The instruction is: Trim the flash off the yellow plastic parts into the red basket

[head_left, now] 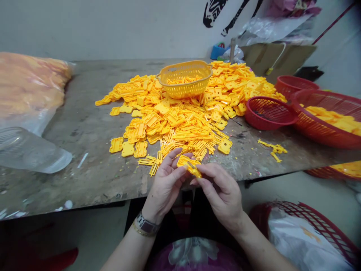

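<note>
1. Your left hand (166,180) is at the near edge of the table (93,177). Its fingers are curled and pinch one side of a small yellow plastic piece (189,165).
2. Your right hand (221,192) pinches the other side of the same piece with its thumb and fingers. So both hands hold it together, just above the table edge and close to your body.
3. On your left wrist you wear a watch (146,225) and a thin bracelet beside it.
4. Right behind your hands lies a big pile of yellow pieces (183,120). It spreads over the middle of the table.
5. A yellow basket (184,79) sits at the far side of that pile. There are yellow pieces inside it.
6. To the right of the pile sits a small red basket (267,113). It touches a bigger red basket (327,116) that has yellow pieces in it.
7. A few loose yellow bits (273,147) lie on the table in front of the red baskets.
8. On the left side of the table lies a clear plastic bag (28,98) full of orange-yellow stuff.
9. Down by your right knee is another red basket (313,233) with a white bag in it.
</note>
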{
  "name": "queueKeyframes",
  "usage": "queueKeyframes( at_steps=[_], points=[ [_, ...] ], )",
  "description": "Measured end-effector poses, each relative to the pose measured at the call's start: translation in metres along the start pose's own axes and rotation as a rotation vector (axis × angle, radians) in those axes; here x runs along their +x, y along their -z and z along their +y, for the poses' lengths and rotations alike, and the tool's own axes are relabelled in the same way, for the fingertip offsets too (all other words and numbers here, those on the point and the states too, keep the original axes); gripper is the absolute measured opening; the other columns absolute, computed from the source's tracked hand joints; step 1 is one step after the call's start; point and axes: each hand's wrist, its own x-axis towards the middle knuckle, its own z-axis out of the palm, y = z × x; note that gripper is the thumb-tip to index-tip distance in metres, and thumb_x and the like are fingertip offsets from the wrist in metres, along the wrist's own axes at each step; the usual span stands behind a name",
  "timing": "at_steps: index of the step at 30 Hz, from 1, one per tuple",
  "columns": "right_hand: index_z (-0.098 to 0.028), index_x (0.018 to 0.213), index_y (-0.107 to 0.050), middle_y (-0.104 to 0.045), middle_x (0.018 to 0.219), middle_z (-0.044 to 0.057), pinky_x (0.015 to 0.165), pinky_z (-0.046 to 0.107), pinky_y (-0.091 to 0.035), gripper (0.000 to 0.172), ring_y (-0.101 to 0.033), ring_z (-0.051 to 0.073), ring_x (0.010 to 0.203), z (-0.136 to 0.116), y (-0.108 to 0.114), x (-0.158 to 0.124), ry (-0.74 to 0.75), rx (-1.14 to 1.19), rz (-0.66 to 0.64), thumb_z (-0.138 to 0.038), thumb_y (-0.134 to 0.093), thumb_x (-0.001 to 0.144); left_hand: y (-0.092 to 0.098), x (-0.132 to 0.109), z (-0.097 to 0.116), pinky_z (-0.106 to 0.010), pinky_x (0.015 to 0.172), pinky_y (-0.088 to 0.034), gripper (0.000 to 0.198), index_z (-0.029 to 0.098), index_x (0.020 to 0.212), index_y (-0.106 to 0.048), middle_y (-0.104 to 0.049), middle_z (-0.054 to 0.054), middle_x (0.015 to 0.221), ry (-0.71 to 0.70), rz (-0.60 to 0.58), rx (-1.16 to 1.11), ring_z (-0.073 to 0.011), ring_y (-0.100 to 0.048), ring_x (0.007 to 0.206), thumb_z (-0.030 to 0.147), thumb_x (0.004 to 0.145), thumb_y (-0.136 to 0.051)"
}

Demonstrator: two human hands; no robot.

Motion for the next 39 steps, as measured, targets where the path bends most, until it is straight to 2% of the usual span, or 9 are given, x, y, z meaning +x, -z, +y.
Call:
queueKeyframes(
  at_steps=[5,11,19,25,31,39],
  points=[
    [-0.024,0.115,-0.059,-0.065,0.099,0.003,0.08,0.03,-0.051,0.035,-0.064,0.014,0.088,-0.002,-0.005,-0.005,-0.037,0.052,-0.008,-0.006,-0.056,0.084,0.001,-0.003,-0.007,-0.028,0.08,-0.053,0.042,0.022,0.123,-0.054,-0.066,-0.01,0.119,0.0,-0.043,-0.045,-0.0181,-0.066,0.096,0.014,0.082,-0.062],
    [-0.022,0.113,-0.061,-0.066,0.097,0.003,0.083,0.03,-0.05,0.032,-0.063,0.015,0.091,-0.01,-0.005,-0.006,-0.056,0.033,-0.015,-0.008,-0.057,0.084,0.002,-0.003,-0.011,-0.034,0.085,-0.053,0.039,0.023,0.123,-0.057,-0.069,-0.009,0.111,-0.027,-0.061,-0.079,-0.0224,-0.065,0.102,0.021,0.084,-0.062],
    [-0.022,0.113,-0.061,-0.067,0.103,0.004,0.081,0.028,-0.05,0.029,-0.062,0.016,0.094,-0.012,0.008,-0.001,-0.117,-0.107,-0.059,-0.012,-0.056,0.086,0.007,-0.005,-0.007,-0.029,0.07,-0.058,0.042,0.027,0.125,-0.055,-0.071,-0.006,0.105,-0.031,-0.022,-0.059,-0.0187,-0.068,0.09,0.025,0.084,-0.062],
    [-0.022,0.109,-0.062,-0.067,0.1,0.004,0.081,0.029,-0.05,0.024,-0.062,0.017,0.093,-0.014,0.011,0.0,-0.12,-0.177,-0.072,-0.014,-0.055,0.087,0.008,-0.005,-0.009,-0.032,0.079,-0.057,0.039,0.029,0.124,-0.057,-0.069,-0.006,0.113,-0.043,-0.058,0.01,-0.0204,-0.066,0.099,0.025,0.085,-0.062],
    [-0.021,0.11,-0.061,-0.067,0.102,0.005,0.084,0.029,-0.05,0.025,-0.061,0.016,0.096,-0.013,0.01,-0.001,-0.1,-0.192,-0.113,-0.013,-0.055,0.087,0.005,-0.006,-0.01,-0.03,0.087,-0.053,0.039,0.028,0.122,-0.058,-0.071,-0.005,0.111,-0.067,-0.072,0.022,-0.0189,-0.065,0.103,0.02,0.085,-0.062],
    [-0.022,0.111,-0.061,-0.066,0.1,0.007,0.082,0.033,-0.051,0.025,-0.061,0.018,0.094,-0.013,0.01,-0.002,-0.108,-0.206,-0.133,-0.014,-0.053,0.088,0.002,-0.006,-0.009,-0.026,0.081,-0.053,0.039,0.028,0.119,-0.061,-0.071,-0.005,0.109,-0.057,-0.035,0.055,-0.0184,-0.067,0.099,0.019,0.081,-0.065]
  ],
)
